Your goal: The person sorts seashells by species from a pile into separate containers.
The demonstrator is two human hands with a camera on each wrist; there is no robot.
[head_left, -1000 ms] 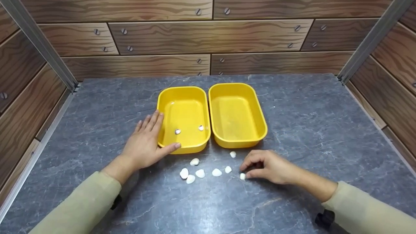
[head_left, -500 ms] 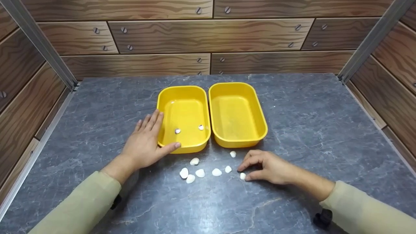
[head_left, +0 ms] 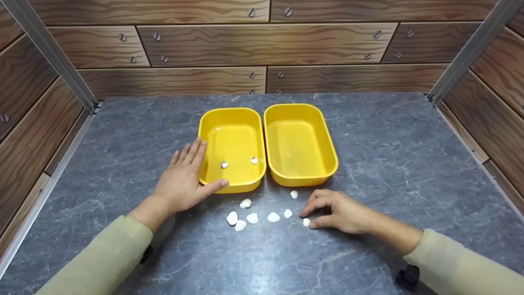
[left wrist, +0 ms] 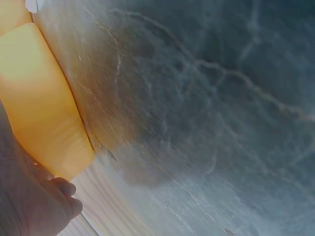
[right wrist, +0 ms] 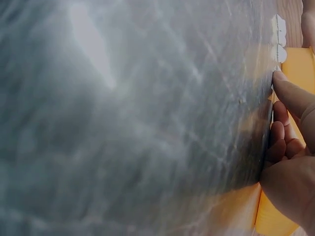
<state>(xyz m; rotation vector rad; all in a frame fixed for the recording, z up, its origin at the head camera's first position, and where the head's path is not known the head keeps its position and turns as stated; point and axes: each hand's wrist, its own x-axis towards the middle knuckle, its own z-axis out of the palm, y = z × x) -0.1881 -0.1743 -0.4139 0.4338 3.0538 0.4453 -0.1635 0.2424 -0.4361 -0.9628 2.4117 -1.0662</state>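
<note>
Two yellow plastic trays stand side by side on the grey marbled table. My left hand (head_left: 180, 180) lies flat with spread fingers along the left tray (head_left: 232, 187), its thumb over the near rim. Inside that tray sit two small shells (head_left: 224, 164). Close to the table, my right hand (head_left: 337, 211) has bent fingers and a gap between thumb and index finger. The thumb tip is right at a small white shell (head_left: 306, 222), while the index fingertip stands apart from it. In the right wrist view, the fingers (right wrist: 295, 96) are low over the tabletop.
The right tray (head_left: 303, 180) shows a bare yellow floor. Several white shells lie loose in front of the trays, among them a shell (head_left: 273, 217) in the middle and a shell (head_left: 294, 194) near the right tray. Wood-patterned walls (head_left: 262, 45) enclose the table.
My right hand's index finger has spread slightly away from the thumb and shifted a little left. The left hand, trays and shells have stayed in place.
</note>
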